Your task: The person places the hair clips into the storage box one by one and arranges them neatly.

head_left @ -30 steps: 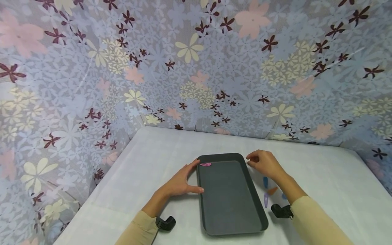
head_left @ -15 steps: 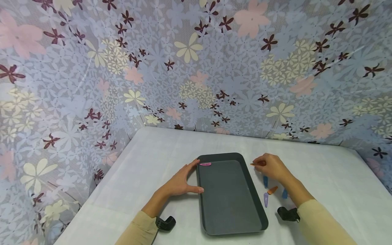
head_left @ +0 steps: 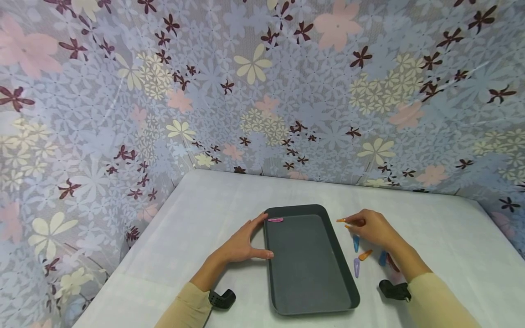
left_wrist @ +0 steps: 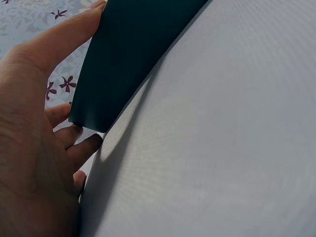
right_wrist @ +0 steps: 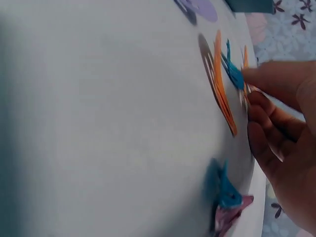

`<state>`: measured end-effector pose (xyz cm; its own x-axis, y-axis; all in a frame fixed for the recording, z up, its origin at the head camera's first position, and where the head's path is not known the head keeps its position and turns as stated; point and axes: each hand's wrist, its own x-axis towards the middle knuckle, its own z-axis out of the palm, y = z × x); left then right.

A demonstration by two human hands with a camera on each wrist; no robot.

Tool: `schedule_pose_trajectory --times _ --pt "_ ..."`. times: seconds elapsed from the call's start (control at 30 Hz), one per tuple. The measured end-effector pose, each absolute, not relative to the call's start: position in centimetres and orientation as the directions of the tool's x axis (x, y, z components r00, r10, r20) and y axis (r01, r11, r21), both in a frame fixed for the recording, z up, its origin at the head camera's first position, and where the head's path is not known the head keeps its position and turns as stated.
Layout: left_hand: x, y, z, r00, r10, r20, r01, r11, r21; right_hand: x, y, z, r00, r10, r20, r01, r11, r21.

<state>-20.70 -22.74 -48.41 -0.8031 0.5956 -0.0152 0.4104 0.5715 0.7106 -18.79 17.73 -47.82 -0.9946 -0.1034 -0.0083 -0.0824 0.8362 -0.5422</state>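
A dark grey tray (head_left: 356, 296) lies on the white table, with a pink hair clip (head_left: 275, 220) in its far left corner. My left hand (head_left: 242, 243) rests spread along the tray's left rim, thumb and fingertips touching it. To the right of the tray, my right hand (head_left: 371, 226) pinches an orange hair clip (head_left: 347, 226) at its fingertips; a second orange tip (head_left: 341, 220) shows just beyond. Below the hand lie a blue clip (head_left: 356, 243), an orange clip (head_left: 365, 255) and a purple clip (head_left: 356, 268).
Near my right wrist are another blue clip (head_left: 383, 258) and a dark red clip (head_left: 392, 263), partly hidden by the forearm. In the right wrist view a blue clip (right_wrist: 228, 195) overlaps a pink one (right_wrist: 231, 216). Flower-patterned cloth (head_left: 262, 114) hangs behind the table.
My right hand has moved right and slightly nearer from the tray's far right corner, and orange clip tips now show at its fingertips. My left hand and the tray have stayed put.
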Motion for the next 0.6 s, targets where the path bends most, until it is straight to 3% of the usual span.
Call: schedule_pose_trajectory --times 0.6 --pt "-20.75 -22.7 -48.5 -0.799 0.601 -0.004 0.426 0.571 0.702 -17.92 18.79 -48.02 -0.985 -0.17 -0.014 -0.131 0.806 -0.577"
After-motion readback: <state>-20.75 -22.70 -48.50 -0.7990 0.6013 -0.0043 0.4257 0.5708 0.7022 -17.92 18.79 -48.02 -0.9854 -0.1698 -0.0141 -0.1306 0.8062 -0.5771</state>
